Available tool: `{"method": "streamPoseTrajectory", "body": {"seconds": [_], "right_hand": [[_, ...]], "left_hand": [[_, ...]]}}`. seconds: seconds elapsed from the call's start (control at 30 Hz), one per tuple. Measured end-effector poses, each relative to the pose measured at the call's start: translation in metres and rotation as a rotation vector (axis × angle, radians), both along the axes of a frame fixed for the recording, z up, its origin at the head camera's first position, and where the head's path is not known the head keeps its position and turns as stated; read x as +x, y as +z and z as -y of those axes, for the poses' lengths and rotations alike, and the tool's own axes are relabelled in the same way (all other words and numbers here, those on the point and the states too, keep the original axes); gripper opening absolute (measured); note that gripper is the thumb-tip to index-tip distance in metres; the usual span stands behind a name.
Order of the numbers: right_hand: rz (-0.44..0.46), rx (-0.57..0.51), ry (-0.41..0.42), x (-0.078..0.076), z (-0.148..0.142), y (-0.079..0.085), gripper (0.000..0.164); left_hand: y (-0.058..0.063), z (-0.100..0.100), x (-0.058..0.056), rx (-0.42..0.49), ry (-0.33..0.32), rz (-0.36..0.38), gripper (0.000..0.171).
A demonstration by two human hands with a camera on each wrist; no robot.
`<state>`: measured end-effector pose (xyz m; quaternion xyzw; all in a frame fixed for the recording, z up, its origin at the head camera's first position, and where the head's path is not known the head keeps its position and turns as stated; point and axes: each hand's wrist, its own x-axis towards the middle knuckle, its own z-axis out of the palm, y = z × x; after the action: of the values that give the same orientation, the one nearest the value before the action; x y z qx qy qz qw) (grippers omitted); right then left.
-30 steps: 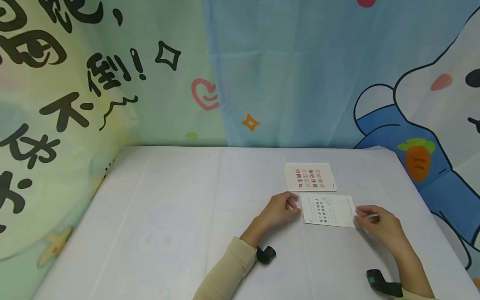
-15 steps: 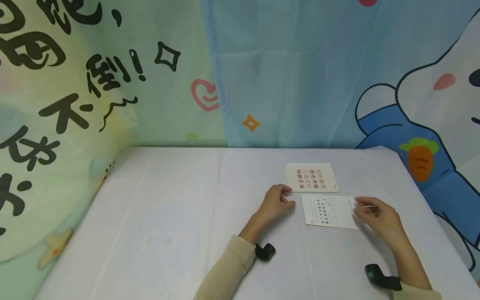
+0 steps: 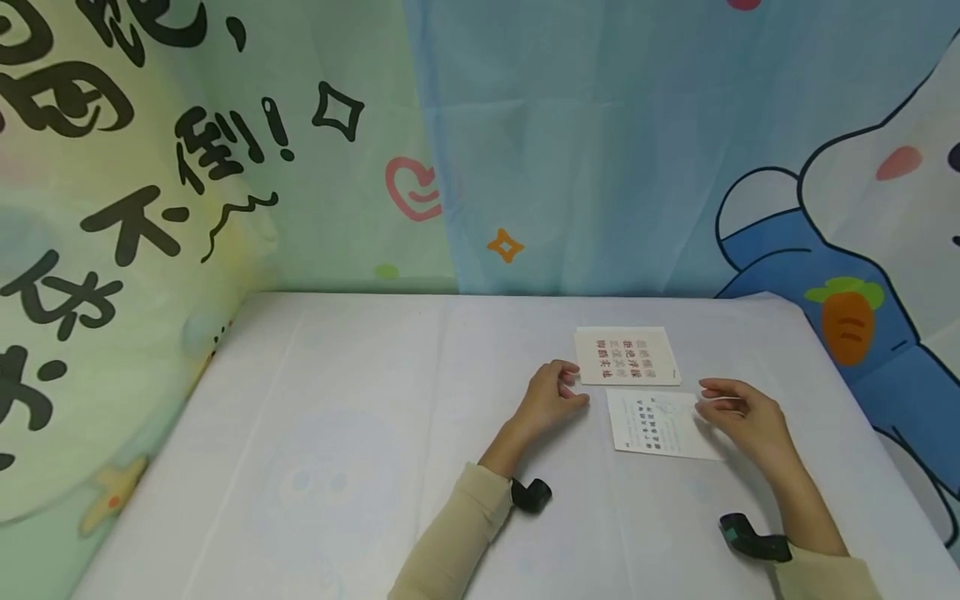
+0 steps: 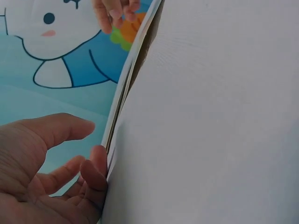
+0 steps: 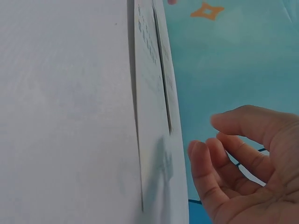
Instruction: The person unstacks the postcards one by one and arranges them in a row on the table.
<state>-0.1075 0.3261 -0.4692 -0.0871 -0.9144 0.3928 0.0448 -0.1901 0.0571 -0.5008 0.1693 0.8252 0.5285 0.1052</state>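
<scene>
Two white printed cards lie on the table, one behind the other. The nearer card (image 3: pixel 648 427) bears dark characters and a faint line drawing; the farther card (image 3: pixel 628 357) carries red and grey characters. My left hand (image 3: pixel 546 403) is just left of both cards, its fingers loosely bent with nothing between them, as the left wrist view also shows. Over the nearer card's right end hovers my right hand (image 3: pixel 742 421), overlapping its upper right corner in the head view. In the right wrist view a gap shows between thumb and fingers, and that hand holds nothing.
A white cloth covers the table (image 3: pixel 337 433). Behind it hangs a blue printed backdrop (image 3: pixel 577 167), with a green one (image 3: pixel 330 217) to the left. Black wrist devices sit at both cuffs, the left device (image 3: pixel 531 496) close to the tabletop.
My right hand has come off the nearer card's right edge and shifted up and left over it. The left hand has drawn back from its left edge. The cards stay put.
</scene>
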Motion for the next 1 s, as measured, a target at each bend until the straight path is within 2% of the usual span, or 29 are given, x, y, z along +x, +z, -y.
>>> {"method": "streamPoseTrajectory", "body": {"seconds": [0.57,0.8,1.0], "right_hand": [[-0.021,-0.05,-0.006,-0.024,0.008,-0.007,0.044],[0.025,-0.06,-0.019,-0.038,0.009,-0.014,0.046],[0.048,-0.048,0.016,-0.043,0.006,-0.017,0.049]], "left_hand": [[-0.002,-0.002,-0.008,-0.013,0.009,0.016,0.053],[-0.002,-0.002,-0.011,-0.04,0.003,0.012,0.053],[-0.004,-0.004,-0.013,-0.052,0.004,0.016,0.055]]}}
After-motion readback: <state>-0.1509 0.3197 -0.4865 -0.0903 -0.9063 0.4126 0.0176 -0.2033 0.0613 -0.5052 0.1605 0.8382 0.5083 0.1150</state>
